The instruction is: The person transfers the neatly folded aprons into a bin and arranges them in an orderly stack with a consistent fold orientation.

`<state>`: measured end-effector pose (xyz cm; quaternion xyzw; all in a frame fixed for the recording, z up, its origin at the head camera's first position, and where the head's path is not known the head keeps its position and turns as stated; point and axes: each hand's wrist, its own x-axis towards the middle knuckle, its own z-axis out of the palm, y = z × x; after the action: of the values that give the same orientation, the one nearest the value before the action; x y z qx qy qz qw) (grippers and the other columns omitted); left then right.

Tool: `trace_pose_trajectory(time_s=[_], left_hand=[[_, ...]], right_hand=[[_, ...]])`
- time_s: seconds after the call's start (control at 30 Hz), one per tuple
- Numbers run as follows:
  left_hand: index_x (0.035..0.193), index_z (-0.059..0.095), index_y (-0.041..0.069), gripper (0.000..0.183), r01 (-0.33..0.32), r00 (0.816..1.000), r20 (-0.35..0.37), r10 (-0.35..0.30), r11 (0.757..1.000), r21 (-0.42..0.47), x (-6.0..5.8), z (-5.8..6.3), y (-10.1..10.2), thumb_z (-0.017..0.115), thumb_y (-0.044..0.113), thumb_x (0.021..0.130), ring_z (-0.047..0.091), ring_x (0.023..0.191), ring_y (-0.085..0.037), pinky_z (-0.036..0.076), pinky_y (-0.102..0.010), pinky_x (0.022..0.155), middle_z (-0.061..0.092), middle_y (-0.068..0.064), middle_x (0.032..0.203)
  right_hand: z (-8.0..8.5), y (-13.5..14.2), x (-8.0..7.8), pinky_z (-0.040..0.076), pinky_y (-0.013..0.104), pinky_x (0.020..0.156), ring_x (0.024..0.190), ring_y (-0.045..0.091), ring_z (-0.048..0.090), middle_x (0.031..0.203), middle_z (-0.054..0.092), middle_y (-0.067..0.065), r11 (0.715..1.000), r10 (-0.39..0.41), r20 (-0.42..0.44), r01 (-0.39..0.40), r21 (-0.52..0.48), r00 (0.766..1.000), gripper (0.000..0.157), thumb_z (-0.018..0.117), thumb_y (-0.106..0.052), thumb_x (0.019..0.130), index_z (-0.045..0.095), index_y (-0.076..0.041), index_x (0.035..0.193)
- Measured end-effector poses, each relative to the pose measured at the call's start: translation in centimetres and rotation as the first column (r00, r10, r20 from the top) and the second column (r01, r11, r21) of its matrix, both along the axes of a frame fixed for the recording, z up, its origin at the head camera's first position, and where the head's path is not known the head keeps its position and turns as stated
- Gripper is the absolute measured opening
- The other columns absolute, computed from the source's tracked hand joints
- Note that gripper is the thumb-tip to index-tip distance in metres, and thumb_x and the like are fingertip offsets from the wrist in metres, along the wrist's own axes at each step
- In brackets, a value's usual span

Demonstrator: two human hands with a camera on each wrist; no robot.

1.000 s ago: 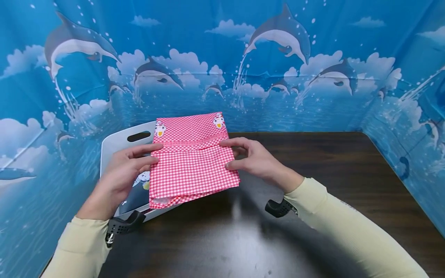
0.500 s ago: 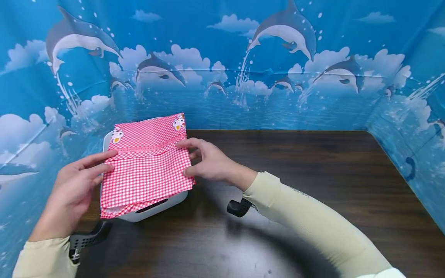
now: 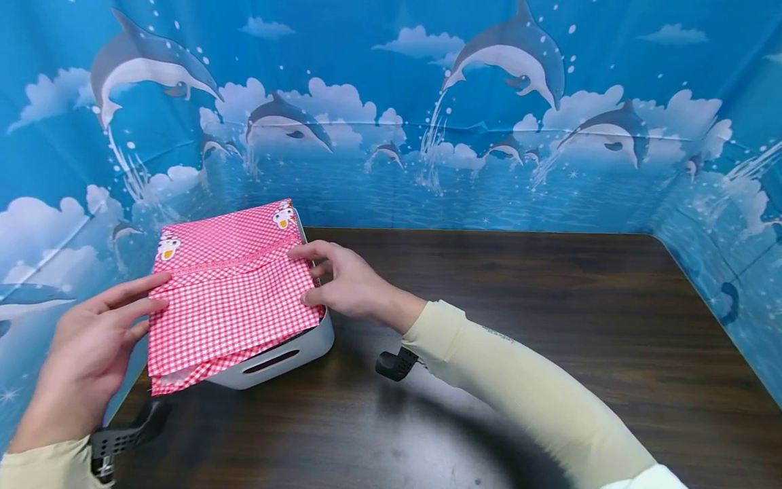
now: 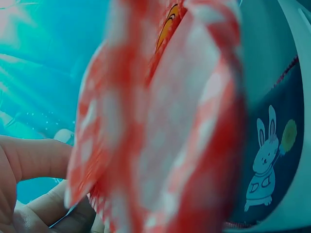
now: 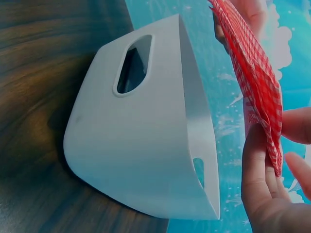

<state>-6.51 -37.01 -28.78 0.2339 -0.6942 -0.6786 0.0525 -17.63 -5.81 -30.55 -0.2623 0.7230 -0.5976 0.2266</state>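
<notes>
A folded red-and-white checked cloth (image 3: 238, 302) with white cartoon faces at its far corners hangs level over a white plastic bin (image 3: 318, 343). My left hand (image 3: 91, 353) pinches its left edge between thumb and fingers. On the opposite edge my right hand (image 3: 351, 282) grips it the same way. The right wrist view shows the cloth (image 5: 255, 82) clear above the bin's rim (image 5: 183, 92). Inside the bin lies a dark blue cloth (image 4: 289, 179) with a white rabbit print, visible in the left wrist view; from the head it is hidden by the checked cloth.
The bin stands on a dark wooden table (image 3: 519, 305) at its left end, with slot handles (image 5: 133, 68) cut in its walls. A blue dolphin-print curtain (image 3: 391, 163) surrounds the back and sides of the table.
Both hands have carried the checked cloth leftward, from the bin's right side to over it. The cloth now covers most of the bin's opening in the head view.
</notes>
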Motion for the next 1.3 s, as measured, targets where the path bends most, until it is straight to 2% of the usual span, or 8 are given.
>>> trace_pose_trajectory(time_s=[0.23,0.4,0.57,0.67,0.8,0.9,1.07,1.3], left_hand=[[0.144,0.07,0.032,0.047,-0.088,0.996,-0.007,0.088,0.995,-0.035,0.0,-0.4,-1.1,0.081,0.028,0.097,0.048,0.112,-0.001,0.056,-0.01,0.072,0.053,0.018,0.144],[0.153,0.062,0.03,0.061,-0.071,0.997,0.005,0.071,0.997,-0.002,-0.7,-0.7,-1.3,0.082,0.03,0.096,0.044,0.126,0.0,0.056,-0.009,0.073,0.037,0.017,0.169],[0.152,0.063,0.03,0.059,-0.057,0.998,0.013,0.057,0.998,-0.001,-1.4,-1.1,-1.1,0.082,0.029,0.095,0.053,0.112,0.001,0.056,-0.01,0.074,0.052,0.018,0.144],[0.154,0.061,0.029,0.061,-0.054,0.998,0.026,0.054,0.998,-0.014,-1.7,-1.2,-0.8,0.082,0.03,0.096,0.053,0.112,0.001,0.057,-0.009,0.073,0.051,0.013,0.155],[0.157,0.056,0.029,0.065,-0.05,0.997,0.053,0.051,0.998,-0.024,-2.0,-1.2,-0.7,0.08,0.033,0.097,0.051,0.116,0.0,0.056,-0.009,0.072,0.031,0.009,0.176],[0.158,0.055,0.029,0.067,-0.048,0.997,0.062,0.049,0.999,-0.019,-2.1,-1.4,-0.9,0.081,0.032,0.096,0.054,0.111,0.001,0.057,-0.01,0.072,0.036,0.006,0.173],[0.156,0.058,0.028,0.065,-0.043,0.998,0.047,0.043,0.999,0.004,-2.4,-1.9,-1.1,0.083,0.028,0.095,0.061,0.102,0.002,0.058,-0.012,0.074,0.055,0.015,0.141],[0.163,0.049,0.025,0.075,-0.064,0.996,0.058,0.063,0.998,0.018,-2.6,-2.0,-1.0,0.082,0.026,0.096,0.063,0.098,0.007,0.058,-0.012,0.074,0.051,0.008,0.155]], right_hand=[[-0.3,-1.7,-0.1,0.063,0.028,0.079,0.115,0.015,0.063,0.144,0.059,0.0,0.998,-0.058,-0.004,0.058,0.027,0.998,0.05,0.081,-0.003,0.091,0.073,-0.024,0.136],[-0.7,-2.2,-0.2,0.063,0.028,0.078,0.12,0.02,0.063,0.142,0.061,0.0,0.995,-0.102,0.006,0.102,0.021,0.995,0.048,0.08,0.0,0.091,0.075,-0.023,0.133],[-1.1,-2.2,-0.8,0.063,0.029,0.078,0.118,0.021,0.063,0.139,0.062,0.002,0.991,-0.129,0.01,0.128,0.027,0.992,0.049,0.08,0.001,0.091,0.075,-0.022,0.133],[-1.2,-2.2,-1.1,0.064,0.029,0.078,0.115,0.02,0.063,0.137,0.063,0.004,0.991,-0.131,0.008,0.131,0.032,0.991,0.049,0.08,0.002,0.09,0.074,-0.021,0.133],[-1.3,-2.2,-1.5,0.065,0.031,0.079,0.116,0.022,0.064,0.137,0.062,0.005,0.991,-0.128,0.008,0.128,0.046,0.992,0.05,0.081,0.001,0.09,0.073,-0.022,0.134],[-1.3,-2.3,-1.8,0.065,0.031,0.081,0.118,0.023,0.064,0.138,0.062,0.005,0.99,-0.127,-0.004,0.127,0.061,0.992,0.05,0.08,0.0,0.09,0.073,-0.021,0.135],[-1.5,-2.6,-2.0,0.065,0.031,0.082,0.115,0.022,0.065,0.138,0.062,0.007,0.988,-0.134,-0.011,0.135,0.08,0.991,0.051,0.079,0.001,0.091,0.072,-0.02,0.136],[-2.1,-2.9,-2.0,0.065,0.031,0.081,0.113,0.024,0.065,0.137,0.062,0.01,0.989,-0.117,0.023,0.115,0.089,0.993,0.052,0.075,0.005,0.092,0.071,-0.021,0.137]])
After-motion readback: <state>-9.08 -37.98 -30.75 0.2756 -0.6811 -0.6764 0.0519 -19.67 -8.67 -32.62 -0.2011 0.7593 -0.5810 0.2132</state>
